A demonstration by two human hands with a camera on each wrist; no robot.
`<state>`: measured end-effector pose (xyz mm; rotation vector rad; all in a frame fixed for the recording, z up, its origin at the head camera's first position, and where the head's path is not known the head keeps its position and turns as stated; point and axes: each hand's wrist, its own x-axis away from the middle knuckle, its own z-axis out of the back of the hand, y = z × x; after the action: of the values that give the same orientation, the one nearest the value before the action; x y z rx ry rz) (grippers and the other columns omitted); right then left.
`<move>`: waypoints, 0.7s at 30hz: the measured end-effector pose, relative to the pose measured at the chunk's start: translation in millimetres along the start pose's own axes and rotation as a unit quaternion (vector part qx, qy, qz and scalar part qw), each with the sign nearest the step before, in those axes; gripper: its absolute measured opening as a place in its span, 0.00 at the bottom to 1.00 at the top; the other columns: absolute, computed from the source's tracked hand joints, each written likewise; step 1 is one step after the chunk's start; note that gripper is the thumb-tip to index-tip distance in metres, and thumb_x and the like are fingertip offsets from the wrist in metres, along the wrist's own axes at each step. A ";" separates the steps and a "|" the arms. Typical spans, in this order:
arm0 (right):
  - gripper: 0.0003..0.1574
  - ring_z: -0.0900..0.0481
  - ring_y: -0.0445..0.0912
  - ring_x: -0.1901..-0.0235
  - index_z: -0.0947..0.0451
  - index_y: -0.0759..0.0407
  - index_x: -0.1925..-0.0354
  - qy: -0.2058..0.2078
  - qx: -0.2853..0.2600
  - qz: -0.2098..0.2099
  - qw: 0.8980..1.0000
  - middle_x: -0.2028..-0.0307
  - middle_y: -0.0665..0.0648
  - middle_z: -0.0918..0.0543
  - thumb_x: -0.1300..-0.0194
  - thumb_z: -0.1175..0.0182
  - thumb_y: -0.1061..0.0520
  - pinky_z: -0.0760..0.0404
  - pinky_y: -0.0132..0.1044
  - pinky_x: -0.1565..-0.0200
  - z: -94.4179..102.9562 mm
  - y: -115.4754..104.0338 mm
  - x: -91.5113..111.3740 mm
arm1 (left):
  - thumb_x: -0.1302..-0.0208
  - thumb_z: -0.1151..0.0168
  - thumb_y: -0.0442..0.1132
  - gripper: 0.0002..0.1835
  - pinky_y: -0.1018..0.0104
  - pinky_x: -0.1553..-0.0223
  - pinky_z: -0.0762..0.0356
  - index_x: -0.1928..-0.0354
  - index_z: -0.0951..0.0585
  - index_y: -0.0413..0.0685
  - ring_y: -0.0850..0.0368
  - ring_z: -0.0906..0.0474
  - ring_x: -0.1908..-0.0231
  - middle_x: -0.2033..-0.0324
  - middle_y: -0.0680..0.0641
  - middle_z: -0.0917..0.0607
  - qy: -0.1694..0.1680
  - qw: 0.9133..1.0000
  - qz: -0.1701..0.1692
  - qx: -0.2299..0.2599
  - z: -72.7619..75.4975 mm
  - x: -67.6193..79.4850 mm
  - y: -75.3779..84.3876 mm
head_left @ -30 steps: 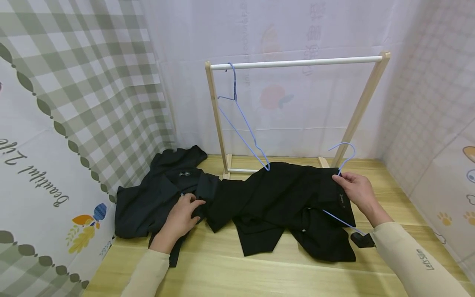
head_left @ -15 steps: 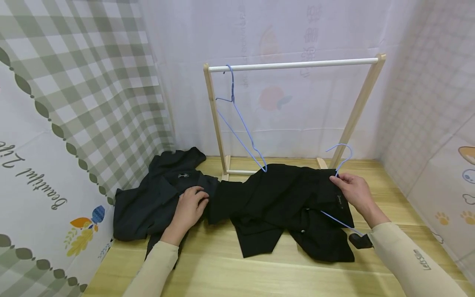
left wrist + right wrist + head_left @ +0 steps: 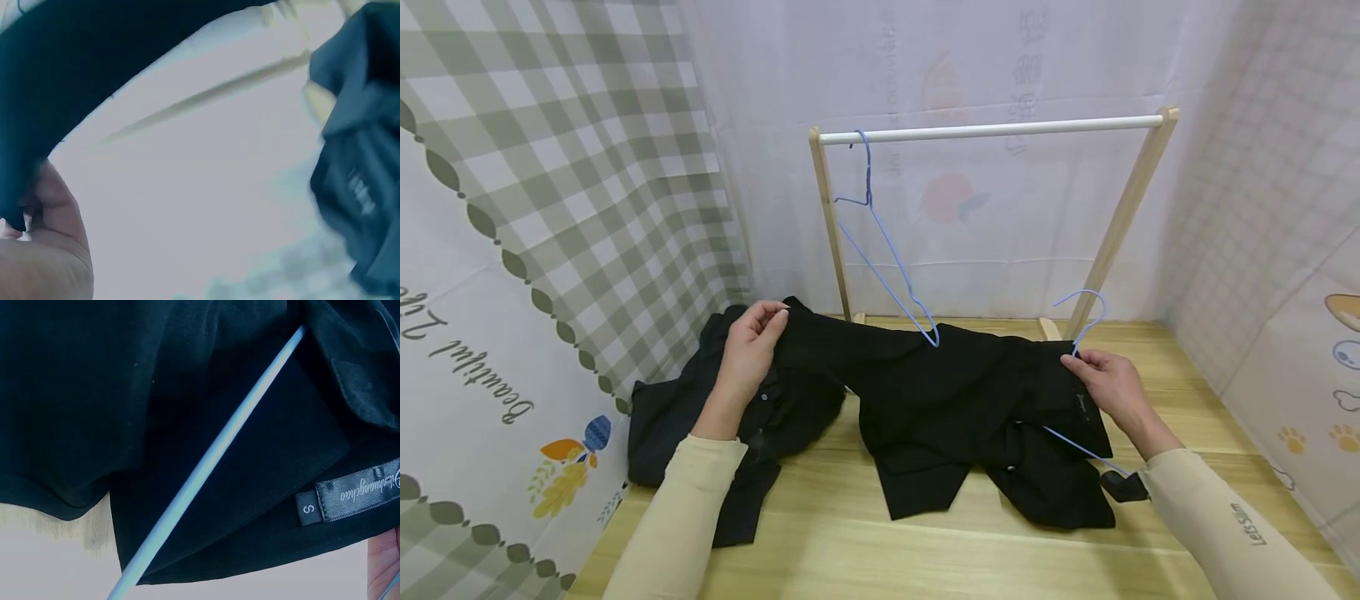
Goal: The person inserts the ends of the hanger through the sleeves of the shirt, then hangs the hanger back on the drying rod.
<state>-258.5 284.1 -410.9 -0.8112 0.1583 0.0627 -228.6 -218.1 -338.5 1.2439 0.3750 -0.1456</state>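
A black shirt (image 3: 925,392) lies stretched sideways over the table. My left hand (image 3: 745,354) pinches the end of its sleeve (image 3: 94,69), raised above a heap of dark clothing (image 3: 662,425). At the other end, my right hand (image 3: 1116,392) pinches the neckline beside the hook of a blue hanger (image 3: 1102,308). That hanger's lower wire crosses the shirt opening, seen as a pale rod (image 3: 212,456) in the right wrist view; its remainder is hidden inside the cloth. A label (image 3: 359,490) shows at the collar.
Behind the shirt stands a wooden rack with a white rail (image 3: 992,131). A second blue hanger (image 3: 898,262) hangs at its left end, the lower tip just in front of the shirt. Checked cloth (image 3: 647,150) borders the left side. Bare wood (image 3: 970,558) lies in front.
My left hand has gone from resting over the dark clothing to pinching the black sleeve, drawing it up and leftward. The right hand keeps its pinch at the neckline.
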 end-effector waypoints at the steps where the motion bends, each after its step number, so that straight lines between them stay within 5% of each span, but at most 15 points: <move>1: 0.31 0.27 0.45 0.67 0.19 0.69 0.56 0.000 0.000 0.000 1.000 0.66 0.60 0.17 0.26 0.46 0.40 0.29 0.32 0.64 -0.2 0.0 0.0 | 0.25 0.45 0.42 0.15 0.69 0.63 0.33 0.49 0.20 0.35 0.58 0.31 0.66 0.67 0.51 0.22 -0.002 1.000 0.000 -0.014 4.7 -3.2 4.2; 6: 0.31 0.27 0.44 0.67 0.18 0.70 0.56 0.002 0.000 0.005 1.000 0.66 0.60 0.16 0.25 0.46 0.41 0.29 0.32 0.64 -1.2 -1.0 -0.2 | 0.27 0.42 0.43 0.15 0.57 0.54 0.28 0.50 0.17 0.38 0.48 0.25 0.57 0.56 0.42 0.16 -0.041 0.987 0.003 -0.156 29.3 -19.3 6.1; 11: 0.30 0.27 0.45 0.68 0.18 0.69 0.58 -0.016 -0.006 0.002 1.000 0.69 0.58 0.17 0.25 0.46 0.41 0.29 0.34 0.65 -4.7 -4.8 -0.7 | 0.27 0.42 0.39 0.15 0.45 0.51 0.28 0.46 0.20 0.37 0.39 0.25 0.53 0.52 0.35 0.21 -0.079 0.947 0.040 -0.308 44.3 -19.6 -31.0; 13: 0.30 0.27 0.46 0.68 0.18 0.68 0.59 -0.025 -0.006 0.001 1.000 0.70 0.57 0.18 0.25 0.46 0.41 0.28 0.35 0.65 -6.5 -6.8 -0.9 | 0.27 0.42 0.39 0.16 0.43 0.50 0.28 0.45 0.22 0.36 0.37 0.26 0.51 0.50 0.34 0.23 -0.102 0.937 0.060 -0.329 44.0 -13.0 -46.1; 18: 0.29 0.27 0.48 0.67 0.18 0.69 0.58 -0.027 -0.005 0.003 1.000 0.69 0.57 0.18 0.26 0.45 0.42 0.29 0.37 0.65 -10.3 -9.4 -2.0 | 0.29 0.39 0.41 0.18 0.42 0.45 0.29 0.44 0.20 0.37 0.37 0.26 0.47 0.47 0.34 0.21 -0.152 0.931 0.065 -0.326 29.0 4.2 -69.8; 21: 0.29 0.27 0.49 0.66 0.18 0.69 0.57 -0.027 -0.001 0.006 1.000 0.67 0.58 0.17 0.25 0.46 0.42 0.28 0.38 0.63 -11.7 -8.5 -2.5 | 0.32 0.36 0.43 0.21 0.42 0.45 0.29 0.43 0.21 0.37 0.37 0.25 0.46 0.46 0.34 0.21 -0.178 0.918 0.062 -0.348 19.1 12.0 -79.9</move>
<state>-261.3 269.8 -412.3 -0.8101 0.1130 0.0967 -238.4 -260.7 -409.2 0.5132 0.0131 -0.1107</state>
